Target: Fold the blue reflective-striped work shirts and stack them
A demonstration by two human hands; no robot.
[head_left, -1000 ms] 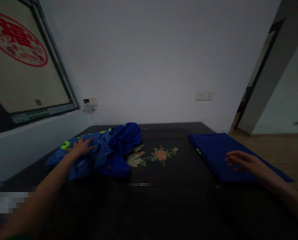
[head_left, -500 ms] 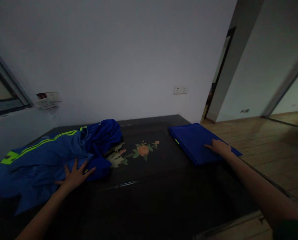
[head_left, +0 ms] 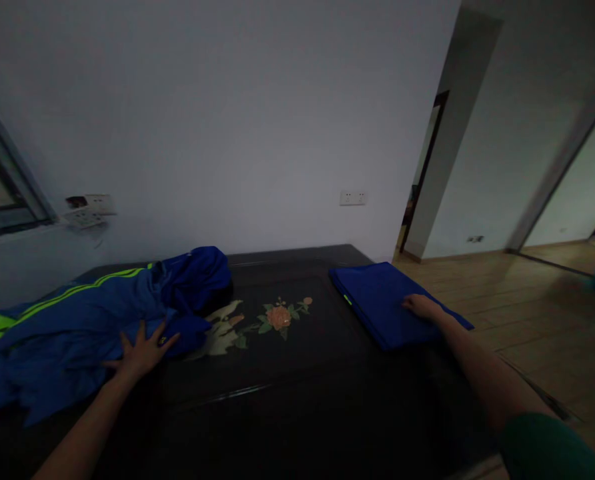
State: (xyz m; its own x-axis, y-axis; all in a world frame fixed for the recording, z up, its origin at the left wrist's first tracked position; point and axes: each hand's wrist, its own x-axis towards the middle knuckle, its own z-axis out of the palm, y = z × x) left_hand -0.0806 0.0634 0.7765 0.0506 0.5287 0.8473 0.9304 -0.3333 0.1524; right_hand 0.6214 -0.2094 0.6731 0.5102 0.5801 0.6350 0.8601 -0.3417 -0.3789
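Observation:
A crumpled blue garment [head_left: 92,313] with bright yellow-green stripes lies at the left of a dark table [head_left: 287,413]. My left hand [head_left: 140,350] rests on it with the fingers spread. On the right side of the table is a flat, folded blue cloth [head_left: 377,300] with a small yellow-green mark on its left edge. My right hand [head_left: 422,307] is on top of this cloth, its fingers curled together; whether it pinches any fabric is hidden.
Painted flowers [head_left: 278,317] decorate the tabletop between the two cloths. Behind the table stands a pale wall with a socket [head_left: 352,197]. A window [head_left: 2,180] is at the left, and wooden floor [head_left: 492,287] extends at the right.
The view has shifted slightly, so the table and cloths appear lower and further left. My right hand's fingers have curled in more. My left hand stays spread on the garment.

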